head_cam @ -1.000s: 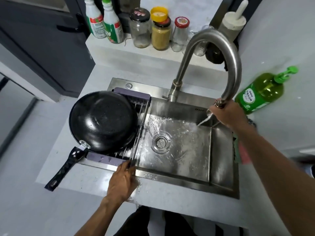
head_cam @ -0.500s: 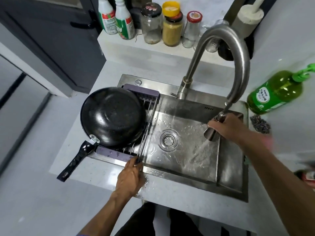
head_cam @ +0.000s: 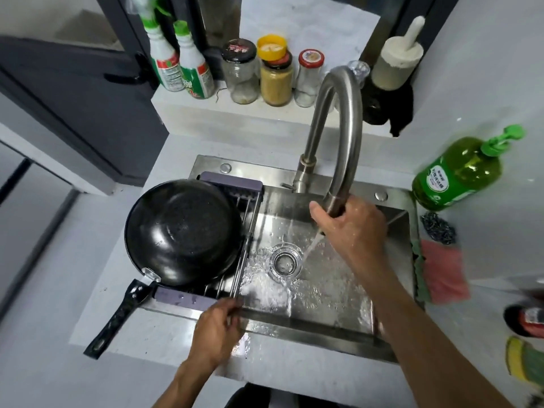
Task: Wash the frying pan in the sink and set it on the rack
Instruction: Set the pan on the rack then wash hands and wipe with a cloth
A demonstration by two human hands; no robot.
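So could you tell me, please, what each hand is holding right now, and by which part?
The right hand grips the tap at its spout end. The left hand rests on the rack at its near edge.

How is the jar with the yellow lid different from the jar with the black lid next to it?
The jar with the yellow lid is filled with yellowish-brown powder; the jar with the black lid looks nearly empty and see-through. The yellow lid sits tilted on top of a dark cap, while the black lid sits flat. Both are glass jars standing upright, side by side on the ledge behind the sink.
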